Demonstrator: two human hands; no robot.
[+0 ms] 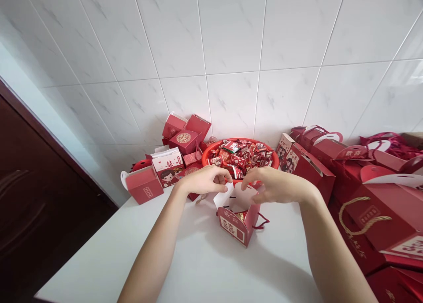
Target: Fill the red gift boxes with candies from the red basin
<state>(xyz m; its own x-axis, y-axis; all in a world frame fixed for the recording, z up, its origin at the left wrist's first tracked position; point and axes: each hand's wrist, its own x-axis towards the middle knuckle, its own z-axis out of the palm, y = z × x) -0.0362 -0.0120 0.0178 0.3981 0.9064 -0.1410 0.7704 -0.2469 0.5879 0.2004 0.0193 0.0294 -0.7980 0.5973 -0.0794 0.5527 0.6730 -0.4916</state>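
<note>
A small red gift box [236,226] stands on the white table, its top open and its white-lined flaps raised. Gold-wrapped candy [242,215] shows inside, and a dark red cord handle hangs at its right side. My left hand [209,179] is curled at the upper edge of the left flap, with thumb and fingers about it. At the back and right flaps, my right hand [276,185] bends its fingers and thumb round the cardboard edge. Parts of both grips are hidden. Just behind the box sits a red basket [205,155] heaped with wrapped candies [243,155].
Several red and printed boxes [145,185] are piled at the back left. Larger red boxes [366,201] with cord handles crowd the right side. A tiled wall [231,43] rises behind the table [194,254]; a dark brown door [42,197] is at left.
</note>
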